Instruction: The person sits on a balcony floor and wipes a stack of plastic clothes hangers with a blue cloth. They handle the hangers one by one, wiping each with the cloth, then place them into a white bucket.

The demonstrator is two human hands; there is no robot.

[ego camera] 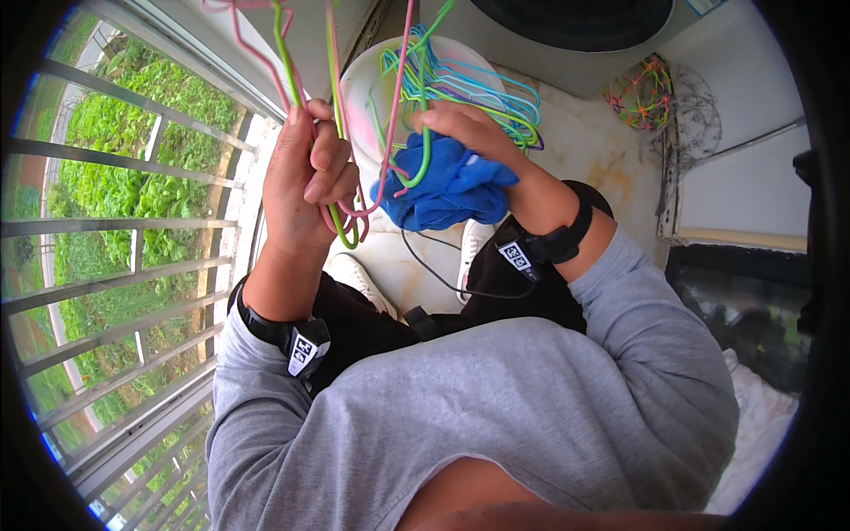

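My left hand (309, 166) is closed around several pink and green wire clothes hangers (343, 226), whose upper parts run out of the top of the view. My right hand (475, 129) holds a bunched blue cloth (445, 182) below its palm. Its fingertips are at a green hanger (423, 149) whose bent end lies in front of the cloth. Whether the fingers also grip that hanger, I cannot tell. Just beyond this hand, more blue, green and purple hangers (491, 86) lie in a row across a white and pink tub (358, 79).
Window bars (133, 232) run along the left, with green plants (139, 146) outside. A grey appliance with a dark round top (578, 20) stands at the back. A colourful wire basket (641, 93) is at the right. A black cable (425, 262) hangs between my legs above the marble-patterned floor (597, 179).
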